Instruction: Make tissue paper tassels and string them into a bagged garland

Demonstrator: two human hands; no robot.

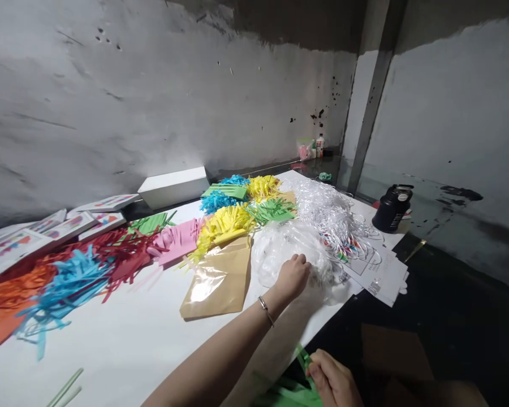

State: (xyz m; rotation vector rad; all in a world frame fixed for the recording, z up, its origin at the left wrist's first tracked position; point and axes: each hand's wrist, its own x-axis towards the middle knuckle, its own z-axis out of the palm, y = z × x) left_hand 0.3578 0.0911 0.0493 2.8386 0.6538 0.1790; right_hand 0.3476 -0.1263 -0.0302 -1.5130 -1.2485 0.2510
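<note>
My left hand point(294, 276), with a bracelet at the wrist, reaches over a clear plastic bag point(275, 249) of whitish contents. Its fingers are curled down at the bag's near side, and their tips are hidden. Low in the view, my right hand point(333, 376) is closed around the gathered end of a green fringed paper tassel point(290, 393), whose strips hang down to the left. A shiny kraft-coloured packet point(218, 280) lies left of the bag. Behind the bag is a heap of white strings point(322, 203).
Fringed paper bundles in yellow point(229, 223), pink point(182, 240), blue point(80, 277) and orange point(8, 299) cross the white tabletop point(123, 345). Printed flat boxes point(14, 249) and a white box point(173, 189) stand along the wall. A black bottle point(392, 209) and printed cards point(379, 277) are right.
</note>
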